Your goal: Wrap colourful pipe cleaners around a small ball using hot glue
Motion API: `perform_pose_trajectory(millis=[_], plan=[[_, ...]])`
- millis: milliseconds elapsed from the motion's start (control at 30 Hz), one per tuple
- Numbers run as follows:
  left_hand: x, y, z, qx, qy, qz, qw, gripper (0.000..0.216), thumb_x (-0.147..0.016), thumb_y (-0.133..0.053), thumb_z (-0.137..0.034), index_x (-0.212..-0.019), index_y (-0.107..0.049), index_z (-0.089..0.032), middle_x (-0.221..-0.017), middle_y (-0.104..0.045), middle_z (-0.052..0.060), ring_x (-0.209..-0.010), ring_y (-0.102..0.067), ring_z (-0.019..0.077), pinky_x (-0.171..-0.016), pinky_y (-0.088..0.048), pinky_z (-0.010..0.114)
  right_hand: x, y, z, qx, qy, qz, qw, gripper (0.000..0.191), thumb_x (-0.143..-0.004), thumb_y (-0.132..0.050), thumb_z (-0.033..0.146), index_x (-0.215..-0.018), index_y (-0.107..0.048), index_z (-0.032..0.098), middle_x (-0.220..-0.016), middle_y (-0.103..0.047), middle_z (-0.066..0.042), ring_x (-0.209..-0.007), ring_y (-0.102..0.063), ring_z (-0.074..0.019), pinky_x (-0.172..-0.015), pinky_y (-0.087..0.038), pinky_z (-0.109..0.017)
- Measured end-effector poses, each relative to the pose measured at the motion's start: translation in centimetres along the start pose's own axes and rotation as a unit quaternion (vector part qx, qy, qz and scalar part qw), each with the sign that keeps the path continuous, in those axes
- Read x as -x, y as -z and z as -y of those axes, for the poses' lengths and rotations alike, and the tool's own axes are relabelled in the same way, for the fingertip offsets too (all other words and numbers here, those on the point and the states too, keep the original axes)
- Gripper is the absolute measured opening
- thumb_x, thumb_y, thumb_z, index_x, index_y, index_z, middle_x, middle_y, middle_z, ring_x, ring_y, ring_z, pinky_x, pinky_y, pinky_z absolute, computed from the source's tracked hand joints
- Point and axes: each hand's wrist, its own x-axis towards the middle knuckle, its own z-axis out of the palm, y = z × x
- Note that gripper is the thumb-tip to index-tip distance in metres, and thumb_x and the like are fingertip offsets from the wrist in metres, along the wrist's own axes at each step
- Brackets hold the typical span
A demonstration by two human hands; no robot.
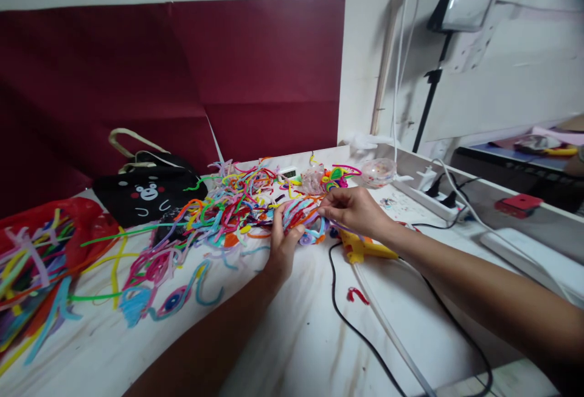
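My left hand [285, 245] is wrapped around a rounded piece covered in colourful pipe cleaners [305, 216], with light blue, red and orange strands and coiled spirals on it. On its right side my right hand [349, 207] is closed in a pinch at the edge. A thin purple pipe cleaner [344, 227] shows just below those fingers; the fingertips partly hide what they grip. Below my right wrist lies a yellow glue gun [358, 247] with a pale glue stick [392, 330] in it. Behind my left hand spreads a tangled heap of pipe cleaners [232, 199].
A red bag [93, 217] of pipe cleaners and a black bag [150, 193] stand at left. Clear plastic bowls [378, 171] sit at the back. A power strip [431, 199] lies right, and a black cable [337, 300] loops across the table. Red scraps [358, 295] lie in front.
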Motion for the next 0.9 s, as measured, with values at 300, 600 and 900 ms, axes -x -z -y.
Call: perform_pose_trajectory(millis=[300,600,900], plan=[[0.3,0.0,-1.2,0.0,-0.027,0.038,0.999,0.075,-0.085,-0.09,-0.049,-0.153,-0.066,-0.028,-0.15,-0.08,0.013,-0.138,-0.077,0.0399,-0.124,-0.06,0.058,0.2,0.3,1.3,-0.123,-0.078,0.009,0.989,0.054,-0.058,-0.11,0.064,-0.067,-0.074,0.025,-0.063,-0.066,0.002,-0.06,-0.053,-0.0149,-0.058,-0.042,-0.03],[0.2,0.2,-0.8,-0.01,-0.056,0.037,0.998,0.079,-0.085,-0.092,-0.05,-0.157,-0.065,-0.03,-0.154,-0.077,0.014,-0.146,-0.073,0.0443,-0.131,-0.056,0.066,0.8,0.6,3.0,-0.145,-0.125,-0.003,0.981,0.041,-0.058,-0.113,0.045,-0.069,-0.079,0.024,-0.065,-0.071,0.002,-0.065,-0.058,-0.015,-0.063,-0.046,-0.03],[0.4,0.0,-2.1,-0.015,-0.093,0.047,0.994,0.079,-0.088,-0.09,-0.052,-0.159,-0.062,-0.03,-0.152,-0.078,0.014,-0.141,-0.076,0.0425,-0.124,-0.061,0.059,0.8,0.7,3.7,-0.165,-0.129,-0.001,0.978,0.038,-0.06,-0.113,0.041,-0.069,-0.08,0.024,-0.064,-0.07,0.002,-0.063,-0.056,-0.0148,-0.061,-0.043,-0.029]])
